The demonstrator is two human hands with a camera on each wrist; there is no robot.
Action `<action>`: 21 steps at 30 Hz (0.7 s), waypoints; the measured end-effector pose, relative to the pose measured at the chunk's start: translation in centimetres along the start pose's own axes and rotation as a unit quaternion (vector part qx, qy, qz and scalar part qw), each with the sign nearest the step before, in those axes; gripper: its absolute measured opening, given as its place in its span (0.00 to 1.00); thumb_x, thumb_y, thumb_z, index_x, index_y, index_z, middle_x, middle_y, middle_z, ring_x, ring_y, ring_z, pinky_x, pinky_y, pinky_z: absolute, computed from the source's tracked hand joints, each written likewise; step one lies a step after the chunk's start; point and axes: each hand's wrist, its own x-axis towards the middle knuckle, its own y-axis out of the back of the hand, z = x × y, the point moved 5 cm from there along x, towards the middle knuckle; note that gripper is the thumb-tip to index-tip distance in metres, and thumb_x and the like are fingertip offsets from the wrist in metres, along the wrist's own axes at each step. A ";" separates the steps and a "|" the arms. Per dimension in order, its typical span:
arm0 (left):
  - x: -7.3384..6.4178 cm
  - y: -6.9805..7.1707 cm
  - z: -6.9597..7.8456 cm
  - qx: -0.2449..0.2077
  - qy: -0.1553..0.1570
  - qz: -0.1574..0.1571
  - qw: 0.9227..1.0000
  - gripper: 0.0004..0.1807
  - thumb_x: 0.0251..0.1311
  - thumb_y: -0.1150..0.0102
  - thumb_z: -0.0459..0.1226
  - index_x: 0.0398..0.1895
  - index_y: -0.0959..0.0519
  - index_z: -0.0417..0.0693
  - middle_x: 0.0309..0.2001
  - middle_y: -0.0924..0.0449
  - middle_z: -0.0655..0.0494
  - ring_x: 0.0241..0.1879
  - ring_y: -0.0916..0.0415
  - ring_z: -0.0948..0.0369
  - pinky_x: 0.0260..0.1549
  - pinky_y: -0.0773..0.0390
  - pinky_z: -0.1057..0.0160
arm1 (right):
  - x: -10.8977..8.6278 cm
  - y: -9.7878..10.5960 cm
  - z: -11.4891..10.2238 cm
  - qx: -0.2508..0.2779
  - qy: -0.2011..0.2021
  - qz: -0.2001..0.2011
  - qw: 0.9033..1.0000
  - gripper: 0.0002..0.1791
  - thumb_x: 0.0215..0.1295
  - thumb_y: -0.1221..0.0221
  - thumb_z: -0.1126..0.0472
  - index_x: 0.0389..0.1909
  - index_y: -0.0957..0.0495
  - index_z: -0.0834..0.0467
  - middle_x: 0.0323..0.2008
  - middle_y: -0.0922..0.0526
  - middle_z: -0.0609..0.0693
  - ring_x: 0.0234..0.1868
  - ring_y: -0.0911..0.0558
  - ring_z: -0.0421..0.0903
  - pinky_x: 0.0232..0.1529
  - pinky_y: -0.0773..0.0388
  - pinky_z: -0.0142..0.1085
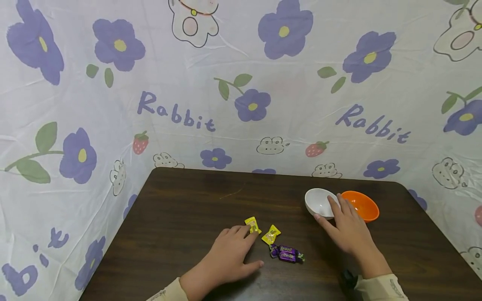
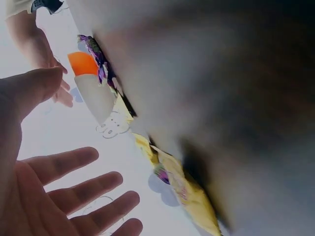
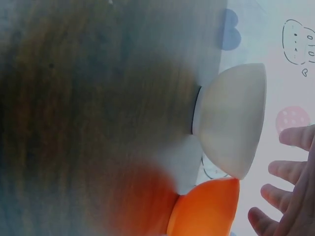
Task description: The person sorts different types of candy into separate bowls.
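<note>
My left hand [image 1: 231, 255] hovers over the table's front half, fingers loosely spread and thumb apart, holding nothing. Its fingertips reach a yellow-wrapped candy [image 1: 251, 224], overlapping it in the head view. A second yellow-wrapped candy [image 1: 271, 235] lies just right of that one. Below it, purple-wrapped candies [image 1: 288, 254] lie close together. At the right, my right hand [image 1: 350, 232] is over the near side of a white bowl [image 1: 318, 202] and an orange bowl [image 1: 367, 206], its fingers slightly bent and apart. Both bowls stand upright, rims meeting in the right wrist view [image 3: 231, 123].
The dark brown wooden table [image 1: 188, 200] has rounded back corners. Behind and to the left hangs a white cloth [image 1: 233, 58] printed with purple flowers, strawberries and rabbits. A black band [image 1: 349, 278] is at the right wrist, near the sleeve [image 1: 382, 287].
</note>
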 end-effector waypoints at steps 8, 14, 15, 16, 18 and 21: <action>0.7 0.4 1.4 -0.002 -0.032 0.019 0.999 0.37 0.68 0.37 0.62 0.73 0.23 0.54 0.70 0.22 0.51 0.67 0.23 0.52 0.63 0.21 0.45 | 0.6 -0.2 0.3 0.009 0.001 -0.001 1.000 0.49 0.78 0.53 0.30 0.82 0.44 0.63 0.81 0.47 0.73 0.78 0.44 0.79 0.74 0.46 0.74; 1.6 -0.3 2.4 -0.002 -0.041 0.009 0.999 0.34 0.67 0.34 0.61 0.70 0.21 0.55 0.68 0.20 0.54 0.65 0.21 0.54 0.62 0.20 0.46 | 1.2 -0.8 0.6 0.009 -0.006 -0.015 1.000 0.51 0.77 0.55 0.28 0.83 0.45 0.64 0.81 0.49 0.74 0.78 0.46 0.79 0.74 0.47 0.74; 1.8 -0.3 2.6 0.002 -0.044 0.010 0.999 0.33 0.66 0.34 0.61 0.69 0.20 0.56 0.67 0.20 0.55 0.64 0.21 0.54 0.61 0.20 0.46 | 1.4 -0.9 0.7 0.008 -0.008 -0.018 1.000 0.52 0.77 0.55 0.28 0.83 0.46 0.64 0.82 0.49 0.74 0.78 0.46 0.79 0.74 0.47 0.74; 1.9 -0.4 2.9 0.004 -0.049 0.008 0.999 0.32 0.66 0.34 0.61 0.67 0.19 0.56 0.66 0.19 0.55 0.63 0.20 0.55 0.60 0.19 0.47 | 1.5 -1.0 0.8 0.008 -0.010 -0.023 1.000 0.52 0.77 0.56 0.27 0.83 0.47 0.64 0.82 0.50 0.74 0.78 0.47 0.79 0.74 0.48 0.74; 2.3 -0.5 3.3 0.004 -0.060 0.006 0.998 0.30 0.67 0.34 0.60 0.65 0.18 0.58 0.64 0.18 0.56 0.61 0.19 0.56 0.58 0.19 0.49 | 1.6 -1.1 1.0 0.007 -0.012 -0.028 1.000 0.53 0.77 0.56 0.27 0.83 0.48 0.65 0.82 0.50 0.74 0.78 0.47 0.80 0.74 0.48 0.75; 2.7 -0.5 4.1 0.012 -0.079 0.010 0.997 0.27 0.66 0.33 0.59 0.62 0.17 0.57 0.60 0.17 0.58 0.56 0.18 0.58 0.54 0.18 0.53 | 2.0 -1.4 1.2 0.003 -0.014 -0.036 0.999 0.55 0.76 0.57 0.26 0.83 0.49 0.66 0.82 0.51 0.75 0.79 0.48 0.80 0.74 0.49 0.74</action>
